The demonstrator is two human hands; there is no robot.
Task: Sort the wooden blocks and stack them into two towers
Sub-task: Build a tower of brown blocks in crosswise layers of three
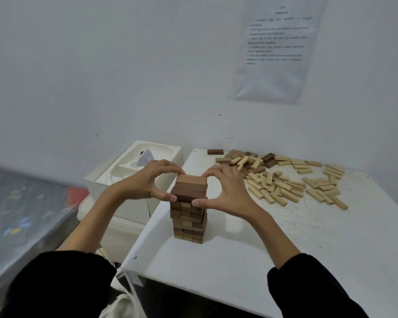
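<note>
A tower of dark brown wooden blocks (189, 216) stands near the left edge of the white table (274, 249). My left hand (147, 182) and my right hand (228, 189) press from both sides on its top layer of blocks (190, 187), thumbs at the near corners and fingertips at the far corners. Behind and to the right lies a loose pile of light wooden blocks (285, 180), with a few dark blocks (268, 159) mixed in at its far end. One dark block (215, 151) lies alone near the back edge.
A white moulded box (133, 171) stands left of the table against the wall. A printed sheet (278, 47) hangs on the wall above the pile. A patterned grey surface (21, 214) fills the left side.
</note>
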